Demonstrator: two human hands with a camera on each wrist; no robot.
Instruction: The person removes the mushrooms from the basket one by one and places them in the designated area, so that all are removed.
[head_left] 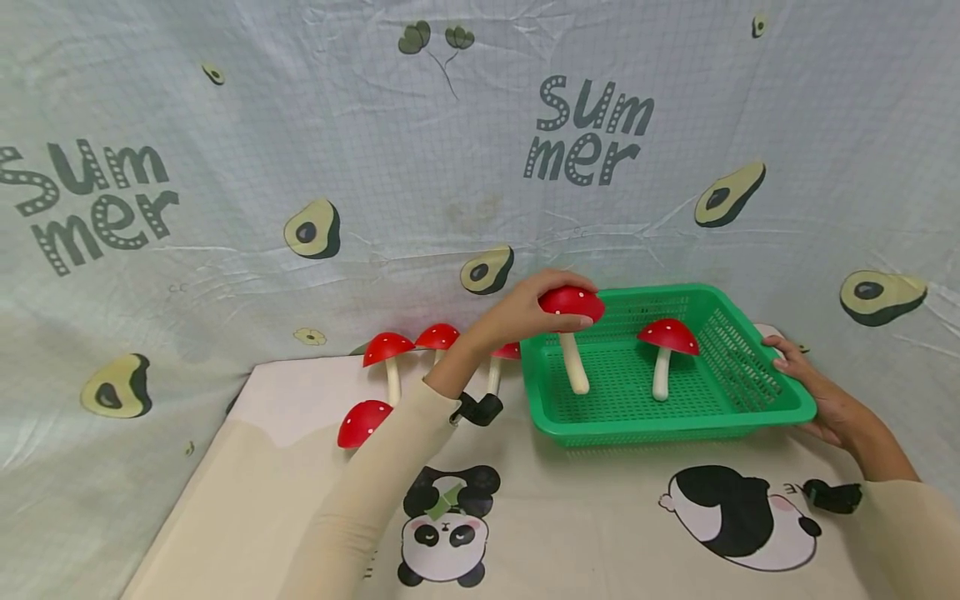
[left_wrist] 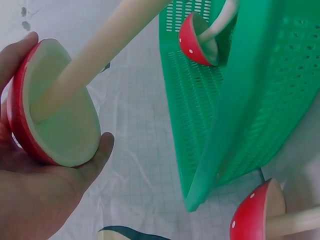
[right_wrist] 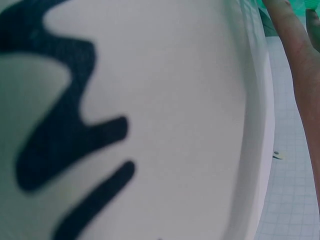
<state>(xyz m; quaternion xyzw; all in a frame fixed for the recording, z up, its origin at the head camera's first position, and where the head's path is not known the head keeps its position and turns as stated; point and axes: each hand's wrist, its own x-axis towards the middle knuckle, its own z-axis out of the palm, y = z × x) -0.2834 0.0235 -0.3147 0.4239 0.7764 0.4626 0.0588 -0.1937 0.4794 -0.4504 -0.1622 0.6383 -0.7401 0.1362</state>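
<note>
At centre frame our left hand cups the cap of a red mushroom, stem hanging down inside the green basket, clear of the mushroom already standing there. Our right hand rests flat-fingered on the basket's right rim, seemingly steadying it.

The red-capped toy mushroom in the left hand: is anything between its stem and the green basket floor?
Nothing visible. The left hand holds the red-capped toy mushroom in the green plastic basket; its stem already reaches the floor.
</note>
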